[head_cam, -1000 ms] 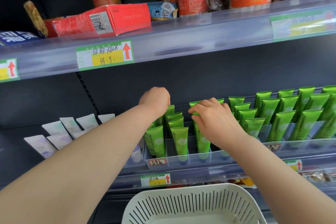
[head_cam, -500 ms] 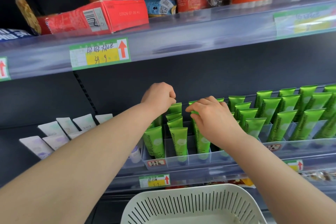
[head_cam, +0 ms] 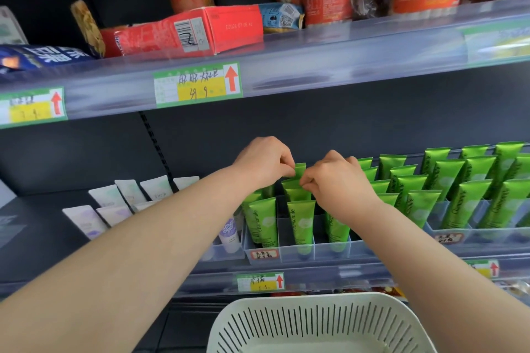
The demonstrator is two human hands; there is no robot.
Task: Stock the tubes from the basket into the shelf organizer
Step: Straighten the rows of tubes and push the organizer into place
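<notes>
The left hand (head_cam: 262, 162) and the right hand (head_cam: 342, 183) meet fingertip to fingertip, each with curled fingers pinching the flat crimped top of one bright green plastic tube (head_cam: 300, 170), left hand on its left edge, right hand on its right. This green plastic tube stands upright, cap down, at the back of the middle column of a clear plastic divided shelf organizer (head_cam: 360, 248), behind other green tubes (head_cam: 301, 223) that fill the slots in front of it and beside it. Just to the right, a second clear organizer holds more rows of matching green tubes (head_cam: 464, 203). To the left lie pale white tubes (head_cam: 129, 192), leaning back. Below the shelf edge, near the camera, sits a white slotted plastic basket (head_cam: 321, 324). On the shelf above rests a red cardboard box (head_cam: 189, 31).
</notes>
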